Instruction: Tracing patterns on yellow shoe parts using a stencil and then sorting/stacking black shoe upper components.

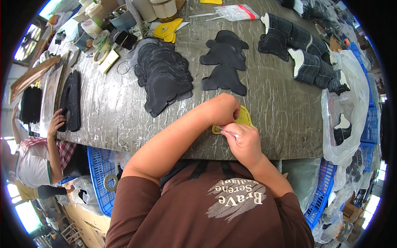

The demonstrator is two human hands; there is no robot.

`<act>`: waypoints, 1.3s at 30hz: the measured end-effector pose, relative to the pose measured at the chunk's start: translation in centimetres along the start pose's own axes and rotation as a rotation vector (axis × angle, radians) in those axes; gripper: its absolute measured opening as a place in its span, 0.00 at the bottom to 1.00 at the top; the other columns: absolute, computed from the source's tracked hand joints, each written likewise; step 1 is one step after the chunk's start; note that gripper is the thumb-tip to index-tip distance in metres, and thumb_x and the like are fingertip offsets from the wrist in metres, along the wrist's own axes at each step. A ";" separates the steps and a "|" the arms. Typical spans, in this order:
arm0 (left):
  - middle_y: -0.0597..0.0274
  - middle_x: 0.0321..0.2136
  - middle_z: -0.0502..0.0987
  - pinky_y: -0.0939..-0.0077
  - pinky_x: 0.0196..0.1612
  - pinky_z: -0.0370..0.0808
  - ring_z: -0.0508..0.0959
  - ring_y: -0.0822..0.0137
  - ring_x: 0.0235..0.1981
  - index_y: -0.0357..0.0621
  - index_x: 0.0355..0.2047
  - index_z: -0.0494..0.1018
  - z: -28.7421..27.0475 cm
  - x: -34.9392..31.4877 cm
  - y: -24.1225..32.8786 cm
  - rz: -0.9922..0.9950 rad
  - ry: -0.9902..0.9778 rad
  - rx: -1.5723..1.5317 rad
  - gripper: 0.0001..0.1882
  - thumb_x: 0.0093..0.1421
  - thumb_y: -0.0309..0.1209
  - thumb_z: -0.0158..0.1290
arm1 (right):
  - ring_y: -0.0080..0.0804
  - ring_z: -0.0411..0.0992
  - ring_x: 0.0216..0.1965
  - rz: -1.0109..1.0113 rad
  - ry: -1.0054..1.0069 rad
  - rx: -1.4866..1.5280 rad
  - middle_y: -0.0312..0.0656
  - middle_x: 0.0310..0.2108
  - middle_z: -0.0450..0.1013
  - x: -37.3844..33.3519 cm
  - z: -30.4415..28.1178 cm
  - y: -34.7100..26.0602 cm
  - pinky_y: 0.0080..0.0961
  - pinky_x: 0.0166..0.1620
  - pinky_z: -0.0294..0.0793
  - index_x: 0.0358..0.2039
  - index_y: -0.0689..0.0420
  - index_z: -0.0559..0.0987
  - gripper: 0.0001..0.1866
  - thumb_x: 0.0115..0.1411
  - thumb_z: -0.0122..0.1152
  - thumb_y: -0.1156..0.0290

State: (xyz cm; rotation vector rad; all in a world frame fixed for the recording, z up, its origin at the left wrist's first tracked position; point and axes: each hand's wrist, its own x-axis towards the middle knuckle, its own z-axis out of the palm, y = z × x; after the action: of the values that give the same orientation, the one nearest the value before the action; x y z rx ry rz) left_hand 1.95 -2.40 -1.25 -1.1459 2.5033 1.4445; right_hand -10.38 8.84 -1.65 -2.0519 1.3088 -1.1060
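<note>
A yellow flat template lies at the near edge of the grey worktable. My left hand presses down on it, fingers curled over its left side. My right hand sits just below, pinching a thin silver pen whose tip points left along the template's lower edge. Whatever lies under the template is hidden by my hands. Beyond, three black shaped leather pieces lie in a row, and a larger fanned stack of black pieces sits to their left.
Bundled black-and-white shoe parts line the table's far right. A clear plastic bag hangs at the right edge. Tape rolls, cups and yellow templates crowd the far left. Another person's hand rests on black pieces at the left. Blue crates stand below.
</note>
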 end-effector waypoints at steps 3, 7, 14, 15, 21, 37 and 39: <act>0.52 0.27 0.81 0.69 0.34 0.76 0.80 0.60 0.29 0.36 0.30 0.79 -0.1 0.0 0.1 0.007 0.002 -0.003 0.12 0.43 0.27 0.63 | 0.45 0.74 0.27 0.014 -0.050 -0.017 0.44 0.24 0.74 0.2 -0.3 -0.5 0.36 0.30 0.71 0.28 0.57 0.74 0.06 0.51 0.63 0.78; 0.52 0.26 0.80 0.69 0.34 0.76 0.80 0.60 0.29 0.36 0.30 0.79 -0.2 0.0 0.3 0.006 -0.007 0.020 0.12 0.43 0.27 0.63 | 0.45 0.74 0.28 0.025 -0.085 -0.023 0.44 0.24 0.74 -0.2 -0.3 -0.2 0.36 0.31 0.71 0.28 0.58 0.73 0.06 0.52 0.63 0.78; 0.54 0.21 0.79 0.70 0.28 0.75 0.80 0.65 0.23 0.36 0.28 0.78 0.0 0.2 0.1 0.004 -0.027 -0.013 0.11 0.44 0.27 0.63 | 0.44 0.75 0.27 0.200 0.022 0.097 0.45 0.25 0.75 -1.0 -1.3 0.8 0.33 0.31 0.73 0.28 0.59 0.73 0.05 0.54 0.62 0.80; 0.55 0.20 0.79 0.71 0.27 0.75 0.79 0.65 0.21 0.36 0.27 0.78 0.0 0.3 0.0 0.011 -0.029 0.002 0.10 0.44 0.27 0.63 | 0.42 0.75 0.27 0.224 0.043 0.121 0.45 0.25 0.75 -1.1 -1.3 0.9 0.31 0.31 0.73 0.28 0.60 0.73 0.05 0.54 0.62 0.80; 0.57 0.20 0.79 0.72 0.26 0.75 0.80 0.67 0.21 0.35 0.26 0.77 0.0 0.1 0.2 -0.011 -0.044 -0.039 0.09 0.44 0.26 0.63 | 0.38 0.76 0.26 0.263 0.102 0.137 0.44 0.24 0.75 -1.5 -1.7 1.5 0.27 0.31 0.73 0.29 0.61 0.74 0.05 0.55 0.62 0.79; 0.57 0.21 0.79 0.73 0.26 0.76 0.80 0.68 0.21 0.34 0.27 0.76 0.0 0.0 0.2 -0.016 -0.047 -0.095 0.08 0.45 0.22 0.62 | 0.42 0.73 0.23 0.278 0.118 0.020 0.47 0.23 0.72 -1.5 -2.7 1.7 0.31 0.27 0.70 0.29 0.61 0.70 0.07 0.55 0.61 0.81; 0.57 0.21 0.79 0.73 0.26 0.76 0.80 0.68 0.21 0.33 0.28 0.76 0.0 -0.1 0.3 -0.012 -0.043 -0.080 0.09 0.45 0.22 0.62 | 0.41 0.72 0.22 0.247 0.144 0.013 0.46 0.22 0.72 -1.7 -2.5 1.9 0.31 0.27 0.70 0.28 0.61 0.71 0.07 0.55 0.61 0.82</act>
State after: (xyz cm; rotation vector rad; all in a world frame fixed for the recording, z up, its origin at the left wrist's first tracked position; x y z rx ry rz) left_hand 1.80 -2.26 -0.99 -1.1264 2.4267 1.5629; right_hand -13.75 9.63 -2.26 -1.7696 1.5722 -1.1611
